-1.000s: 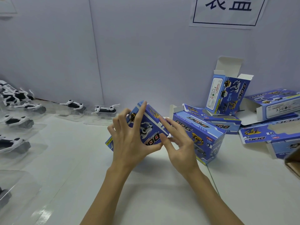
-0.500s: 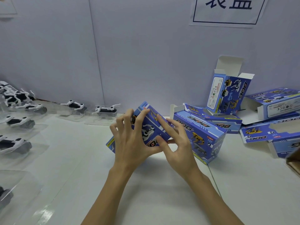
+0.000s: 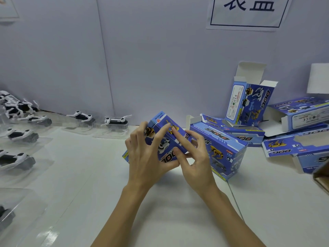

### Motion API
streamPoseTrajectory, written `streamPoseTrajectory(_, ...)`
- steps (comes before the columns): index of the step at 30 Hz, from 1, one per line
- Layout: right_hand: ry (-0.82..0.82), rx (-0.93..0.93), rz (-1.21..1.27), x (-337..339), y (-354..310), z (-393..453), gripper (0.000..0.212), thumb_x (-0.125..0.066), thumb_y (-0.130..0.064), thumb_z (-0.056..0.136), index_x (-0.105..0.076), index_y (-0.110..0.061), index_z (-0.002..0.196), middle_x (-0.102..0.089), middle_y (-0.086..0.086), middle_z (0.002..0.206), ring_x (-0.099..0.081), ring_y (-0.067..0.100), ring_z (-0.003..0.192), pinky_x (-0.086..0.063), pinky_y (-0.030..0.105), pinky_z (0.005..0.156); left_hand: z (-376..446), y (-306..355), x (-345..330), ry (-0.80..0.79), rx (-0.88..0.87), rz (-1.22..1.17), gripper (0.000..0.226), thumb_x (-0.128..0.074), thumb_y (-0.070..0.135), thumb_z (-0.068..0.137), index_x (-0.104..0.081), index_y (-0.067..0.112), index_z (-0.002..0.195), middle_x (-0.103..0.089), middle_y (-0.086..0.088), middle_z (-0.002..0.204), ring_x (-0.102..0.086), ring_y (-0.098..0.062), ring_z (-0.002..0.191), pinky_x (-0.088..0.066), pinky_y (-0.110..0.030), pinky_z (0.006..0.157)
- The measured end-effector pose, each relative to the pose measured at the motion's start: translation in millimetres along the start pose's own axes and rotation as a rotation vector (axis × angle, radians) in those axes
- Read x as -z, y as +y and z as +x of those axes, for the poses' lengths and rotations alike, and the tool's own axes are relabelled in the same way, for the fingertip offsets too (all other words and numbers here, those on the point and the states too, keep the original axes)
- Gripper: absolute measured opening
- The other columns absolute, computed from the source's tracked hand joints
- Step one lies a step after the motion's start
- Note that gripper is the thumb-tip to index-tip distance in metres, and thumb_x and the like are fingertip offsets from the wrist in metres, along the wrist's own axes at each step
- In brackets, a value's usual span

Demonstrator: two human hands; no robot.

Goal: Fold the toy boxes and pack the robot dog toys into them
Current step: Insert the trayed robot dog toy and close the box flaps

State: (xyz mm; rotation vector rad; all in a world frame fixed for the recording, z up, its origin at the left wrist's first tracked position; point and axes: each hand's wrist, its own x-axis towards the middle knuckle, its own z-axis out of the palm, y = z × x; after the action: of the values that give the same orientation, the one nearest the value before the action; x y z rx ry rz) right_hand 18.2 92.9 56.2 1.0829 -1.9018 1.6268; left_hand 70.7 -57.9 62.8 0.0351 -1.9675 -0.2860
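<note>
Toy box (image 3: 161, 136) held tilted above the worktop (image 3: 89, 175) at frame centre.

Left hand (image 3: 146, 157) wraps it in a curled grip from the near side; right hand (image 3: 194, 157) pinches its right end, index finger laid on the top face. Robot dog toys (image 3: 115, 120) line the left; other boxes (image 3: 220, 148) lie right.

Two bare forearms enter from the bottom centre of the frame, with no sleeves over them. The left hand (image 3: 147, 157) and the right hand (image 3: 197, 161) wear no gloves, and the visible fingers and wrists carry no rings, watch or bands. The fingernails are short and unpainted.
</note>
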Motion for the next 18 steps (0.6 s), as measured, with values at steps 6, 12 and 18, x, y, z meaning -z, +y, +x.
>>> streamPoseTrajectory(6, 0.034, 0.03, 0.01, -4.3, -1.2, -0.7, 0.04, -0.061, -0.028, 0.101, -0.064, -0.034, 0.14, -0.04, 0.002, 0.144, -0.038, 0.013, 0.143, -0.062, 0.021, 0.08, -0.3, -1.5, -3.1, 0.026, 0.001, -0.109, 0.078, -0.08, 0.068, 0.07, -0.053, 0.032, 0.134, -0.036, -0.009, 0.15, -0.046, -0.031, 0.13, -0.045, -0.047, 0.102)
streamPoseTrajectory(12, 0.153, -0.087, 0.065, -4.2, -2.8, 1.7, 0.042, -0.061, -0.035, 0.1, -0.061, -0.043, 0.14, -0.044, 0.0, 0.14, -0.051, 0.019, 0.137, -0.064, 0.026, 0.078, -2.8, -1.2, -6.9, -0.138, 0.064, -0.122, 0.112, -0.081, 0.071, 0.067, -0.024, 0.042, 0.159, -0.017, -0.005, 0.169, -0.027, -0.029, 0.152, -0.036, -0.065, 0.11)
streamPoseTrajectory(18, 0.383, -0.348, 0.106, 13.6, 7.2, 14.6, 0.042, -0.057, -0.059, 0.096, -0.066, -0.045, 0.135, -0.056, 0.005, 0.12, -0.066, 0.023, 0.109, -0.06, 0.049, 0.09, -3.7, -8.8, -4.7, -0.271, 0.228, -0.296, 0.108, -0.083, 0.068, 0.064, -0.032, 0.038, 0.155, -0.033, 0.007, 0.153, -0.037, -0.02, 0.142, -0.046, -0.044, 0.107)
